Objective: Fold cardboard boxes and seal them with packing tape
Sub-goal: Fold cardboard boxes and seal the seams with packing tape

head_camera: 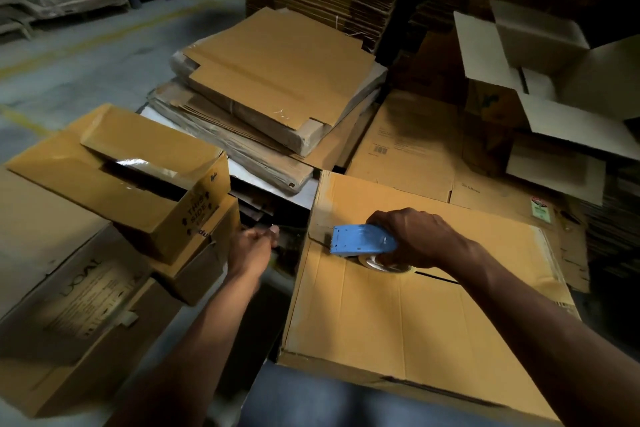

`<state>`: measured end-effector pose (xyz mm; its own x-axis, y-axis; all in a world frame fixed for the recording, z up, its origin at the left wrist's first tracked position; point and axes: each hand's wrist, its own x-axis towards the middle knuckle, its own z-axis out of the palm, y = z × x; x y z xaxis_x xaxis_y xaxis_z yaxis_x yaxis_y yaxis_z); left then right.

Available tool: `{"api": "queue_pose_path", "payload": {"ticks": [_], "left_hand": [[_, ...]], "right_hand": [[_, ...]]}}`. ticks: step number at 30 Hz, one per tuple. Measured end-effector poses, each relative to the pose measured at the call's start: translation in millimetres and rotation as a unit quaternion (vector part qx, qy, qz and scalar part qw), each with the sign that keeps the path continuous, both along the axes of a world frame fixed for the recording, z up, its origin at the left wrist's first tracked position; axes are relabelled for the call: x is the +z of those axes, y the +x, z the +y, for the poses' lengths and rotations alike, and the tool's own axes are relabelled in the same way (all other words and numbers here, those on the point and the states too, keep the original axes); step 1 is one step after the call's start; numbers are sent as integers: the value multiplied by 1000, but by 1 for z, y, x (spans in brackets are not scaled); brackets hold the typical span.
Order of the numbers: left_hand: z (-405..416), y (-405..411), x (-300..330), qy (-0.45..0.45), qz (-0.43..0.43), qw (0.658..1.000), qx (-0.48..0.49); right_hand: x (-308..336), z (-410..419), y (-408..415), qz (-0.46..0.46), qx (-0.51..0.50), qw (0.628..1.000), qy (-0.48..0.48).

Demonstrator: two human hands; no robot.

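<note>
A large brown cardboard box [398,315] stands in front of me with its top flaps folded shut. My right hand [415,239] grips a blue tape dispenser [360,240] with a roll of clear tape [381,265] and holds it on the seam near the box's left end. Its toothed end points left toward the box edge. My left hand [252,248] hovers just left of the box with fingers curled; it is blurred and seems to pinch the tape's loose end, though the tape itself is hard to see.
Several brown boxes [114,184] stand stacked at the left. Bundles of flat cardboard [277,80] lie ahead, with a tall stack behind them. Flattened sheets [433,156] and an open white-lined box [540,55] sit at the right. Grey floor [86,55] stretches away at the upper left.
</note>
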<state>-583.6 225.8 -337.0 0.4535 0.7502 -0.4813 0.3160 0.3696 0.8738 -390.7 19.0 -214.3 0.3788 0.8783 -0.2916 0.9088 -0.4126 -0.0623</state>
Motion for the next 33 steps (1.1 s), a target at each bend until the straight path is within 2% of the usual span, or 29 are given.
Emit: {"api": "queue_pose_path", "payload": {"ticks": [4, 9, 14, 17, 19, 22, 23, 25, 28, 31, 33], "left_hand": [[-7, -1, -13, -24, -29, 999, 6], [-21, 7, -31, -21, -11, 1000, 8], [-40, 21, -47, 70, 70, 995, -16], [-41, 27, -49, 80, 102, 991, -35], [-40, 26, -56, 49, 111, 992, -39], [-42, 16, -66, -76, 49, 996, -23], [-42, 13, -66, -86, 48, 994, -41], [-39, 14, -61, -48, 70, 993, -76], [-31, 22, -51, 1, 75, 995, -64], [-22, 23, -53, 7, 106, 990, -94], [-21, 16, -59, -3, 100, 992, -72]], "right_hand": [[-2, 7, -4, -10, 4, 1000, -16], [-6, 15, -8, -27, -3, 999, -39], [-11, 23, -15, -46, -4, 997, -58], [-14, 29, -18, -55, 5, 996, -67], [-15, 33, -19, -56, 10, 995, -76], [-15, 38, -20, -60, 10, 994, -93], [-14, 39, -20, -63, 12, 993, -98], [-12, 41, -22, -68, 15, 991, -112], [-10, 44, -24, -74, 11, 989, -124], [-10, 44, -26, -80, 9, 989, -121], [-13, 41, -26, -78, 5, 991, -112]]}}
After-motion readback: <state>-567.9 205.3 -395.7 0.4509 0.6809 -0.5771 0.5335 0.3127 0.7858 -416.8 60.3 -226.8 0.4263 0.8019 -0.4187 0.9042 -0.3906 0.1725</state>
